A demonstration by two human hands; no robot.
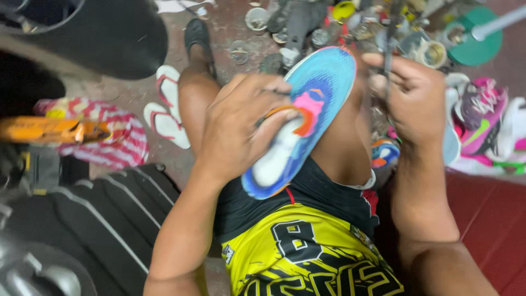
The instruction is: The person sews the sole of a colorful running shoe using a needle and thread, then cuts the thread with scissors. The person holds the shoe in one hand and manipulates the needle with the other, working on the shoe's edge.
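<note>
Your left hand (pixel 241 129) gripped the blue, pink and orange foam-soled sports shoe (pixel 301 118), sole up against your knee; your right hand (pixel 408 96) pinched 1 thin dark metal tool (pixel 390 38) beside its toe. The sole work looked unfinished, how far unclear

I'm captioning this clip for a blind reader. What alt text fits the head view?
Seen from above, a seated person's left hand grips a blue shoe, sole up, against a bare knee, while the right hand holds a thin tool beside its toe. White sandals, tins and a pink shoe lie on the floor around them.
</note>
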